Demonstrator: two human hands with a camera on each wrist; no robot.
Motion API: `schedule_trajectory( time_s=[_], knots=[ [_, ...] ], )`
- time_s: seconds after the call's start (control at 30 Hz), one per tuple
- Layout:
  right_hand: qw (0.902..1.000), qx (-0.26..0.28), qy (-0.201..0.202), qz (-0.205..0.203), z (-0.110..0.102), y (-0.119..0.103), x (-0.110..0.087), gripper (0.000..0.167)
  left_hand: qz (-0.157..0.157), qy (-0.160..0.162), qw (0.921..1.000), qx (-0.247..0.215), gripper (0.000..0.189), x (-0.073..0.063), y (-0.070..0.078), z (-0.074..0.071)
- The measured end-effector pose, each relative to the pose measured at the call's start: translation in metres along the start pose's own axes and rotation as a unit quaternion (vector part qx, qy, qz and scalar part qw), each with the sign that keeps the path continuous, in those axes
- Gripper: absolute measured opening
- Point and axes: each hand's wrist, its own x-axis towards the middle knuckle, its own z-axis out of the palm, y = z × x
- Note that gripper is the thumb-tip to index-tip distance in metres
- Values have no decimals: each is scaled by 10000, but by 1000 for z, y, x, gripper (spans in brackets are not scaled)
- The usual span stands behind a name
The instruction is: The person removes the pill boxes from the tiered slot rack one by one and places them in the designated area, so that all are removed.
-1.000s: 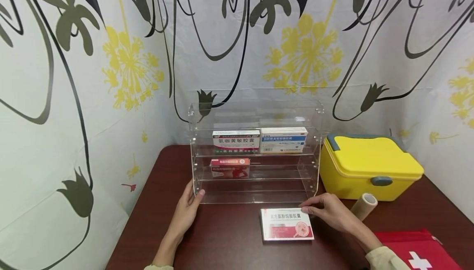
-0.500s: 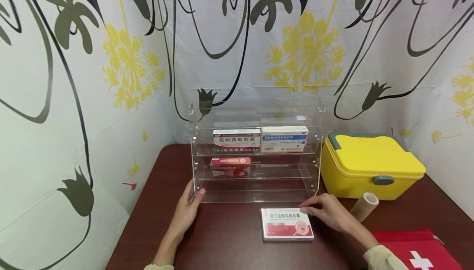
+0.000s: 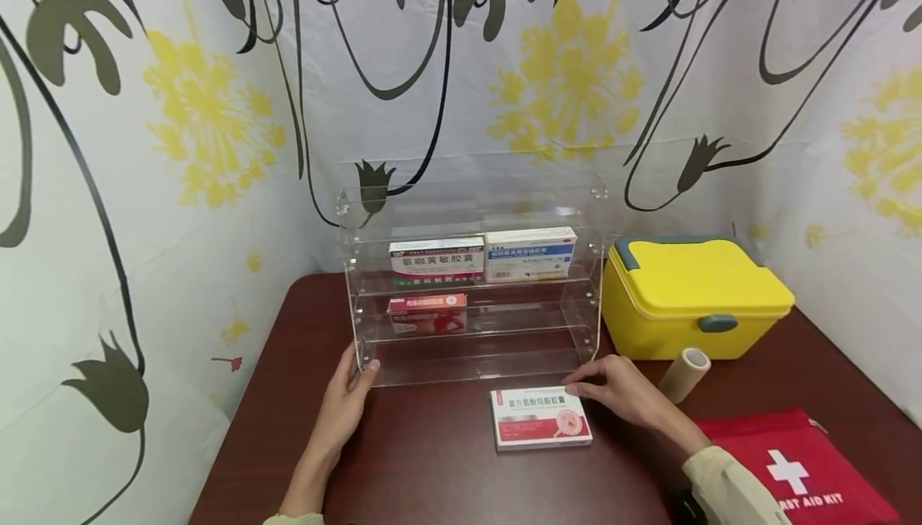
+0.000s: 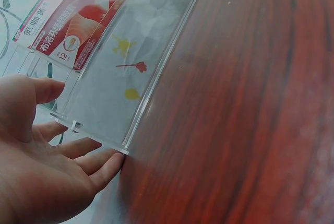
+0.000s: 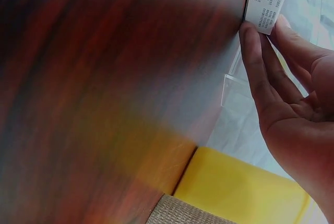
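My left hand point(image 3: 348, 397) is at the lower left side of a clear acrylic shelf rack point(image 3: 475, 366), its fingertips at the outer side panel, thumb toward the front. In the left wrist view the fingers point(image 4: 107, 169) lie along the panel's bottom corner. A white and red medicine box point(image 3: 540, 419) lies flat on the table before the rack. My right hand point(image 3: 627, 390) pinches its far right corner between thumb and fingers; the right wrist view shows the box's printed end point(image 5: 266, 4) in that grip. Two white medicine boxes, one green-and-red striped point(image 3: 437, 262), one blue-striped point(image 3: 531, 254), stand above a red box point(image 3: 427, 315).
Right of the rack stands a yellow lidded case point(image 3: 702, 293). A tan roll point(image 3: 684, 375) stands in front of it. Nearer on the right lies a red first aid pouch point(image 3: 788, 461). A patterned curtain point(image 3: 461, 69) encloses the dark wooden table point(image 3: 425, 461).
The head view has shifted, so the whole scene sits further left and slightly higher in the picture. Both hands and the medicine box keep their places relative to the rack.
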Motion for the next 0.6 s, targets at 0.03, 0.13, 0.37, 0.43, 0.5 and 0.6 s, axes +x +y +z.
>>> schedule_trajectory(
  time_s=[0.03,0.13,0.37,0.43,0.5,0.6],
  knots=[
    [10000,9,-18,1,0,-1,2,13,15,5,10000,-13,60,-1,0,-1],
    [10000,-44,-14,11,0,-3,4,14,33,30,10000,-29,60,-2,0,-4],
    [9985,-268,440,-205,-14,-17,-2,16,16,70,10000,-18,61,0,-1,1],
    [9968,-310,633,-385,-23,-28,1,15,22,105,9999,-16,63,1,-2,2],
    [9945,-324,788,-614,-34,-43,9,15,9,145,9999,8,66,2,-3,3],
    [9911,-372,943,-867,-46,-69,27,17,-47,235,9997,47,68,0,-4,1]
  ],
)
